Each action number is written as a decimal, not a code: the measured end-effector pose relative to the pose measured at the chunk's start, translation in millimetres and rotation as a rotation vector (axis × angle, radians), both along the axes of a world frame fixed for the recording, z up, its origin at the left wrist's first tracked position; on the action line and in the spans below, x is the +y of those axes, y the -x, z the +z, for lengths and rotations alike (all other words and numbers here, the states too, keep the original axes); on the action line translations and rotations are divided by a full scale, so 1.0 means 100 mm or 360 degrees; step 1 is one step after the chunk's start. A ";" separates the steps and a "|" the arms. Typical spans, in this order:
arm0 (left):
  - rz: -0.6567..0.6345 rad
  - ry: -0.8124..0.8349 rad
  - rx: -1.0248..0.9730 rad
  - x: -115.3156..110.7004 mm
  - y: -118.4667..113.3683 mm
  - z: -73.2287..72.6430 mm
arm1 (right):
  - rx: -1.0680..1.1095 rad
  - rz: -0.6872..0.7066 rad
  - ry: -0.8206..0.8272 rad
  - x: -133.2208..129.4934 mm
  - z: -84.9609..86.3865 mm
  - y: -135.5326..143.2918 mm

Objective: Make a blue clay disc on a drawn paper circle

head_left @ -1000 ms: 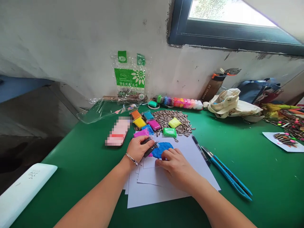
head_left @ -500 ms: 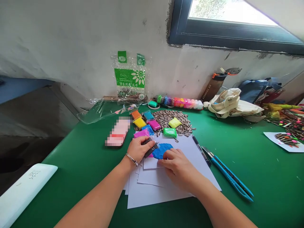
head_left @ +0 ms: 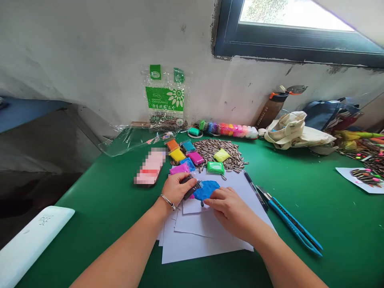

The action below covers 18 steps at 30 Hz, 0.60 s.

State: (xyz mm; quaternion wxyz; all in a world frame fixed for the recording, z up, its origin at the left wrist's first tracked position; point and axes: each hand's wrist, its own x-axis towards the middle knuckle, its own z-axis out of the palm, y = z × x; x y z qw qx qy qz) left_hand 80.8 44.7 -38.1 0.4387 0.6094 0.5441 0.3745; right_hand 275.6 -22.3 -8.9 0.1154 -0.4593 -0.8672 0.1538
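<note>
My left hand (head_left: pixel 176 187) is closed around a black packet of clay (head_left: pixel 190 191) in clear wrapping, at the left edge of a flattened blue clay shape (head_left: pixel 207 189). That shape lies on a small white paper (head_left: pixel 192 207) on top of larger sheets. My right hand (head_left: pixel 225 202) rests at the lower right of the blue clay, fingers curled together, the index fingertip at its lower edge. Just beside that fingertip a small dark piece (head_left: pixel 202 203) shows on the paper. The thumb is hidden, so whatever the right fingers pinch cannot be made out. A bit of pink (head_left: pixel 192 197) peeks out by the packet.
Coloured clay packets (head_left: pixel 196 158) lie by a heap of sunflower seeds (head_left: pixel 207 146). Right of the paper are a black pen (head_left: pixel 255 190) and blue-handled tweezers (head_left: pixel 295 226). A pixelated pink object (head_left: pixel 150 166) and a white device (head_left: pixel 36 238) are left; a cloth bag (head_left: pixel 288 130) stands behind.
My right hand has shifted slightly right and down, baring more of the blue clay. A small dark piece now shows under its lower edge. My left hand keeps hold of the black packet.
</note>
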 end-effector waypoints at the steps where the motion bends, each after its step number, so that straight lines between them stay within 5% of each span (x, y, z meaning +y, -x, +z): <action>1: 0.0002 0.0002 0.0002 0.00 0.00 -0.01 | -0.0002 -0.0012 0.0002 0.00 -0.01 0.00; 8: 0.0000 0.0013 0.0004 0.01 0.00 -0.01 | -0.0015 0.0049 -0.0007 0.00 -0.06 0.02; 15: -0.0003 0.0050 0.0004 -0.01 -0.01 0.03 | 0.0259 -0.0276 -0.0142 0.13 -0.01 -0.30; 18: -0.0032 0.0067 0.0004 -0.01 -0.01 0.03 | 0.0164 -0.0244 -0.0074 0.09 -0.02 -0.37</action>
